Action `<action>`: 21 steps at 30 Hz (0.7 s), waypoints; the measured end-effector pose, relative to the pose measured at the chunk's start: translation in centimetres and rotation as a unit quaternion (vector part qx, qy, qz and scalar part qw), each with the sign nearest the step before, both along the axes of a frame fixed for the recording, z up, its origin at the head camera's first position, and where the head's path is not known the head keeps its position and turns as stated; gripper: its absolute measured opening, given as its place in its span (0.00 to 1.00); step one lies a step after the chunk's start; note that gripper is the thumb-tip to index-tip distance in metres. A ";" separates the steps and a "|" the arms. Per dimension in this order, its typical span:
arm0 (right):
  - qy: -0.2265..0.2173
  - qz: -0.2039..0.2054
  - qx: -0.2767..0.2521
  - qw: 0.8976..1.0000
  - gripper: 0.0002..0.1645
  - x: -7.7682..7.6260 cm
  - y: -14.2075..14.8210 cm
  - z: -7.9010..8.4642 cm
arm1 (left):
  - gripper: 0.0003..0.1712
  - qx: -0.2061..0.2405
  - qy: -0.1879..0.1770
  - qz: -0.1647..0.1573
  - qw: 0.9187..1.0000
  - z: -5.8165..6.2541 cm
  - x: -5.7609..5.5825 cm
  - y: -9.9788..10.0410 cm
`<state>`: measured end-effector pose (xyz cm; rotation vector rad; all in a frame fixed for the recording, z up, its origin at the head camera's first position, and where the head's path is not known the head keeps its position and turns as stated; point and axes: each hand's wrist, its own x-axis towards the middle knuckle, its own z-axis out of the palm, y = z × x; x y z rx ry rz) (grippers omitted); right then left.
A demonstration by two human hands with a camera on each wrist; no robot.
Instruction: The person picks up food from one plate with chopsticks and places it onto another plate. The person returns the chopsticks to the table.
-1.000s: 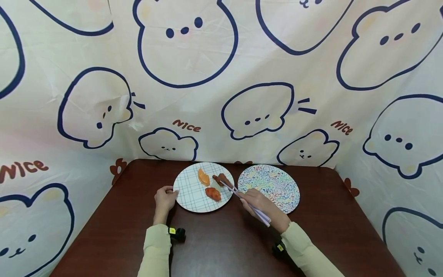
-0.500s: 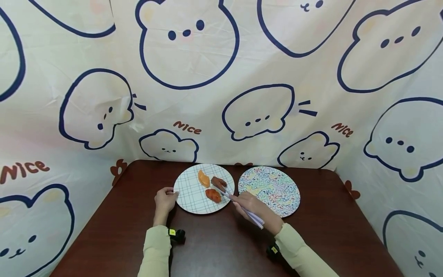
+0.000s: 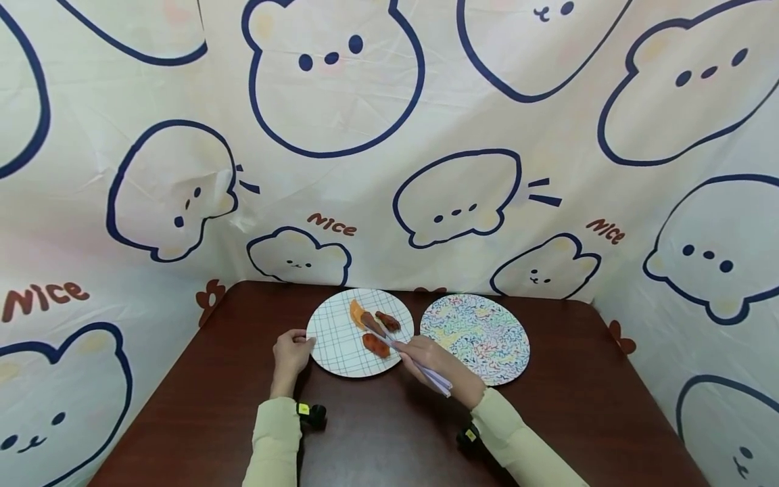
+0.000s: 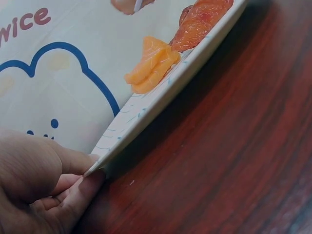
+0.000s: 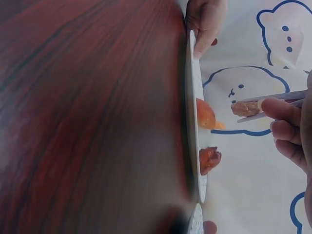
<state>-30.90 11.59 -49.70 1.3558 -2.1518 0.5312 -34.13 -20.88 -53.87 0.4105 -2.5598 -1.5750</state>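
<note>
My left hand (image 3: 291,353) pinches the left rim of a white plate with a blue-green grid (image 3: 331,345); in the left wrist view its thumb lies on top and fingers underneath. My right hand (image 3: 435,360) holds pale lilac chopsticks (image 3: 438,380). Between their tips is a brown meat-like piece (image 5: 245,108), held above the plate in the right wrist view. On the plate lie an orange salmon-like slice (image 4: 152,66), a glossy reddish-orange piece (image 3: 375,345) and a dark brown glazed piece (image 3: 388,321). From the head, the held piece partly covers the orange slice.
A second round plate with a multicoloured squiggle pattern (image 3: 475,331) stands just right of the grid plate, partly behind my right hand. Both are on a dark reddish-brown table (image 3: 365,433). A patterned cloth (image 3: 377,182) hangs behind and at the sides.
My right hand has moved left, carrying the brown piece in the chopsticks from the plate's right side toward the orange slice. The dark brown piece now shows separately. My left hand stays put.
</note>
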 end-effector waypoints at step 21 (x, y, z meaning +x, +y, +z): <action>-0.146 0.004 0.001 0.989 0.20 -0.4 -2.9 -0.7 | 0.21 0.003 0.009 0.001 1.000 -0.1 -0.2 -0.2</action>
